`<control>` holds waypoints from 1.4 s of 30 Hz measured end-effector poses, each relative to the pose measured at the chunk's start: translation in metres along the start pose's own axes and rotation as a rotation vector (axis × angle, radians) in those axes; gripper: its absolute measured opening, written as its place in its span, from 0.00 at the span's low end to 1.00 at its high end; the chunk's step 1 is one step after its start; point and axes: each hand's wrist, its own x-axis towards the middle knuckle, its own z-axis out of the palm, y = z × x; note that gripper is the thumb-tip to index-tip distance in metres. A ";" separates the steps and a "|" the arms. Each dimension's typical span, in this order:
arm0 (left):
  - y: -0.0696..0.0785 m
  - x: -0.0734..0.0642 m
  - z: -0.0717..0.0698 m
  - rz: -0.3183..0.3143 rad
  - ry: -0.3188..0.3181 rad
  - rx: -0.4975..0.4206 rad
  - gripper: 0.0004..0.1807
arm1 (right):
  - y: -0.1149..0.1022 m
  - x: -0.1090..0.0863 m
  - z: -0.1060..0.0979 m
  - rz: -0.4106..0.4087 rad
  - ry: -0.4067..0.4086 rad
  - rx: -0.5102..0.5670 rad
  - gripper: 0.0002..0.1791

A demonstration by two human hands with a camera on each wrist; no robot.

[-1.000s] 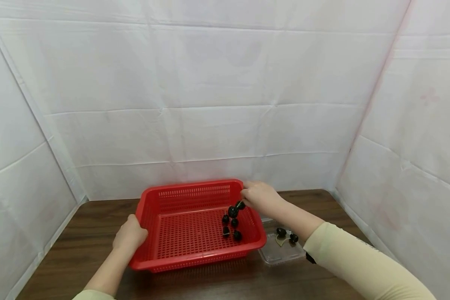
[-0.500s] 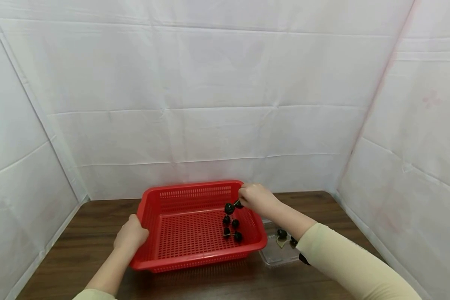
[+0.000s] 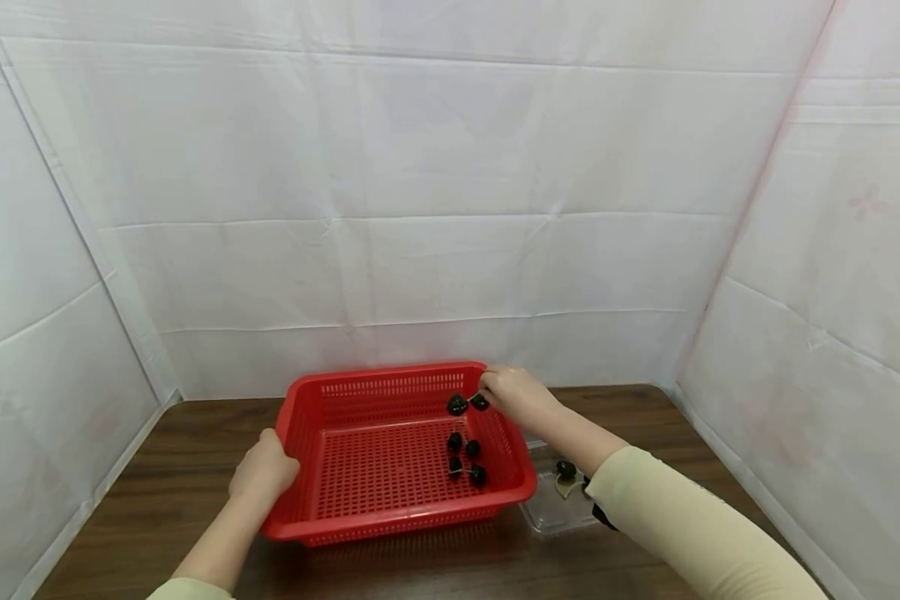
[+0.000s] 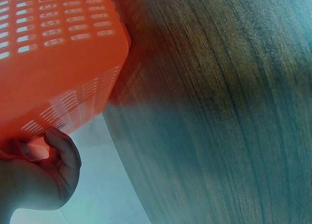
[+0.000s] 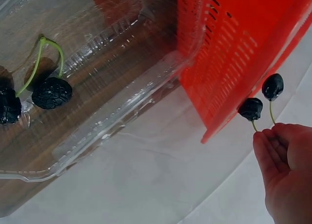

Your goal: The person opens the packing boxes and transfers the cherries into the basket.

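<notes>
My left hand [image 3: 262, 467] grips the left rim of a red plastic basket [image 3: 390, 514]; in the left wrist view its fingers [image 4: 66, 148] curl round the rim. My right hand [image 3: 521, 398] is over the basket's right side. Its fingertips pinch the thin green stems of a pair of dark, shiny cherries [image 5: 250, 109], which hang over the basket rim in the right wrist view. Below them, several more dark cherries [image 3: 477, 476] with stems lie on the basket floor, near its right wall.
Right of the basket stands a clear plastic box [image 3: 551, 512], partly under my right forearm. In it lie dark, wrinkled cherries [image 5: 51, 93] joined by a green stem. A brown wooden table [image 3: 195, 450] carries everything; white sheeting [image 3: 435, 267] surrounds it.
The held cherries have risen a little and shifted slightly left above those in the basket. My right hand has moved slightly left; the left hand still grips the basket.
</notes>
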 end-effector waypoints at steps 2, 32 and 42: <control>0.000 0.000 0.000 -0.005 0.000 0.002 0.21 | 0.001 0.001 0.002 -0.003 0.007 0.003 0.02; -0.001 -0.003 0.003 -0.008 0.011 0.011 0.23 | 0.010 0.007 0.047 0.038 -0.033 -0.024 0.08; -0.002 -0.003 0.005 0.006 0.012 0.025 0.23 | 0.006 0.009 0.058 0.083 -0.044 -0.095 0.16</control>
